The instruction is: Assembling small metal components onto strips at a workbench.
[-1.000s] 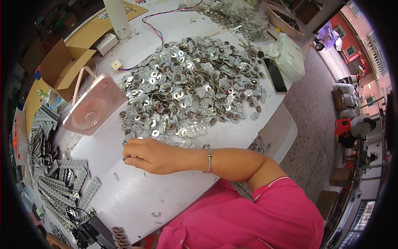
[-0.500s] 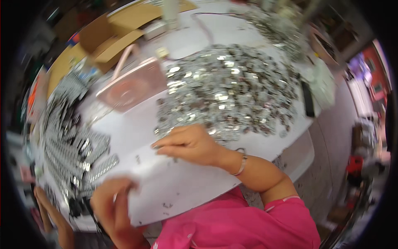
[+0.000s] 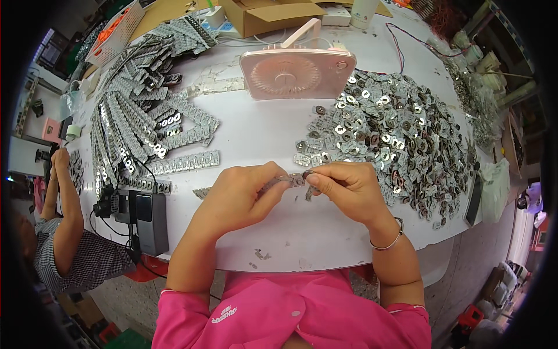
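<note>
My left hand (image 3: pixel 237 195) is closed round a narrow strip of small linked metal pieces (image 3: pixel 296 180). One end of it shows past the fingertips, and a stretch pokes out on the far side of the hand. At the strip's right end, my right hand (image 3: pixel 350 187) pinches a small dark metal piece (image 3: pixel 307 174) between thumb and forefinger. Most of that piece is hidden by the fingers. Just right of my right hand spreads a big heap of loose metal pieces (image 3: pixel 395 136). More finished-looking strips (image 3: pixel 186 163) lie fanned out and stacked at the left.
A pink fan (image 3: pixel 296 72) stands beyond my hands, with an open cardboard box (image 3: pixel 261 17) behind it. A grey box-shaped device with cables (image 3: pixel 151 224) sits at the table's near left edge. Another person's arm (image 3: pixel 67 198) reaches in at far left. Tiny scraps (image 3: pixel 261 255) lie near the front edge.
The view has turned and levelled. My hands were apart, the left one blurred at lower left; now they meet at the strip, the left gripping it and the right at its end.
</note>
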A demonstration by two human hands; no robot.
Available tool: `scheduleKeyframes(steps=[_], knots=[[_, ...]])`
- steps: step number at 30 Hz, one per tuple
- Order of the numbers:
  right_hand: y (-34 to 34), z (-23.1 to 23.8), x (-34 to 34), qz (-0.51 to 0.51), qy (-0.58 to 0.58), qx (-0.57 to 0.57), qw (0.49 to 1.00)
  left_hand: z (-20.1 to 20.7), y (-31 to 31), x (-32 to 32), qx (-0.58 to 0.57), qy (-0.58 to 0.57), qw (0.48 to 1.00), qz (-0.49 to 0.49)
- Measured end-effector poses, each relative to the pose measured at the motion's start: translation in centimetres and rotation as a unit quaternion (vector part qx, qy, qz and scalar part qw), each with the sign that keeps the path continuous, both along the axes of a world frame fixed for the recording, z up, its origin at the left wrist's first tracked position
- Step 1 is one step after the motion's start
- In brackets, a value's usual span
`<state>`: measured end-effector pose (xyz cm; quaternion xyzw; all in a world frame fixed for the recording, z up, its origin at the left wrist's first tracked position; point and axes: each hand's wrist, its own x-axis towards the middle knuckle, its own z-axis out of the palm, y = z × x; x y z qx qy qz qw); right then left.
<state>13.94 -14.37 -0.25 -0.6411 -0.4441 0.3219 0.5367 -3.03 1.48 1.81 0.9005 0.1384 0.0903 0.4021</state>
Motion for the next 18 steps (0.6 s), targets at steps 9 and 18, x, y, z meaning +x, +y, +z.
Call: scheduleKeyframes(steps=[9,18], knots=[[0.3,0.9,-0.2,0.01,0.025,-0.061,0.998,-0.2,1.1,-0.4,-0.046,0.034,0.998,-0.024],[0.3,1.1,-0.1,0.049,0.03,-0.11,0.992,-1.0,1.1,-0.4,-0.061,0.012,0.998,-0.031]])
